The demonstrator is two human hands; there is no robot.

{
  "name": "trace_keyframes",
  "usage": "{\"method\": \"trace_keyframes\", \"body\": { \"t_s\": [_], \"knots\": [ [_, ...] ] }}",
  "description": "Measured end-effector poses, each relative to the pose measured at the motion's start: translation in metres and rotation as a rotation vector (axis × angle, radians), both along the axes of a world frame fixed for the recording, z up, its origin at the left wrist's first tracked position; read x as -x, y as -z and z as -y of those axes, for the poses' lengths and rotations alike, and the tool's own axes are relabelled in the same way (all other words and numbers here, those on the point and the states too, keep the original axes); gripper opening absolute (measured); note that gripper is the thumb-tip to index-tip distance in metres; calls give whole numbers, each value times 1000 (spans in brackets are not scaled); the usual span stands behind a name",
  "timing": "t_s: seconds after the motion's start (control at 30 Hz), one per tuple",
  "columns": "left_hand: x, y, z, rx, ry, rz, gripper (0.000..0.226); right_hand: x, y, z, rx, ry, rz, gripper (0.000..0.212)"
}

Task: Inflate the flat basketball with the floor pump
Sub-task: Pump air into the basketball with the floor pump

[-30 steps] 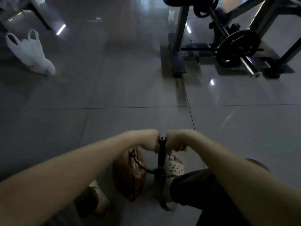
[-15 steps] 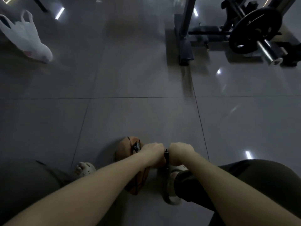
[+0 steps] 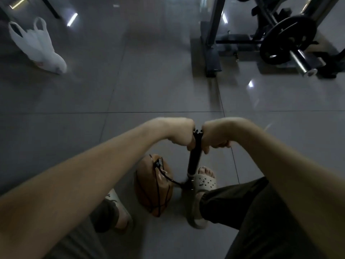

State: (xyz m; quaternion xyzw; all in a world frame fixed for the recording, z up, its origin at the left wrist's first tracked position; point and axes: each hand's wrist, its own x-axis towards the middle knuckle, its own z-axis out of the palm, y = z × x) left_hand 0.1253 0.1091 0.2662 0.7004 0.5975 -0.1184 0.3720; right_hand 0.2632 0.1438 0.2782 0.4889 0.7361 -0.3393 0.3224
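handle point(image 3: 198, 131) of floor pump point(image 3: 194, 161) clamped by left hand point(image 3: 182, 134) and right hand point(image 3: 214, 135), fists side by side | basketball point(image 3: 153, 186) seen on floor point(image 3: 130, 90) just left of pump, near centre | hose point(image 3: 170, 179) run from pump base to ball

Bare forearms, dark trousers point(image 3: 261, 217), pale perforated clog sandals point(image 3: 204, 182).

We are seeing a white plastic bag point(image 3: 37, 45) lying on the tiled floor point(image 3: 149, 81). A weight plate point(image 3: 287, 40) is sitting on a bar point(image 3: 302, 62).
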Motion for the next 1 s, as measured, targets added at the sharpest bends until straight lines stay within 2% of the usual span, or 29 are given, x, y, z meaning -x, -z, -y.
{"method": "trace_keyframes", "body": {
  "t_s": [0.17,0.33,0.4,0.53,0.63,0.77,0.83,0.93,1.0],
  "knots": [
    [-15,96,53,-95,-13,-81,16,3,101,46,-32,-133,128,24],
    [-25,145,70,-71,-44,-83,19,2,141,63,-131,-96,174,10],
    [-27,150,72,-66,-36,-93,24,2,144,65,-132,-73,167,10],
    [-25,130,70,36,12,-97,19,3,122,67,1,-153,178,13],
    [-9,77,43,59,35,-23,13,5,66,39,65,-72,93,15],
    [3,0,-1,8,-3,30,8,0,-9,1,43,46,0,11],
    [0,2,1,41,8,19,11,-1,0,6,25,36,-5,11],
    [-12,61,34,88,57,-23,24,-1,60,43,6,-54,50,20],
    [-17,99,52,47,17,-40,23,-3,102,56,-38,-92,86,24]
  ]
}}
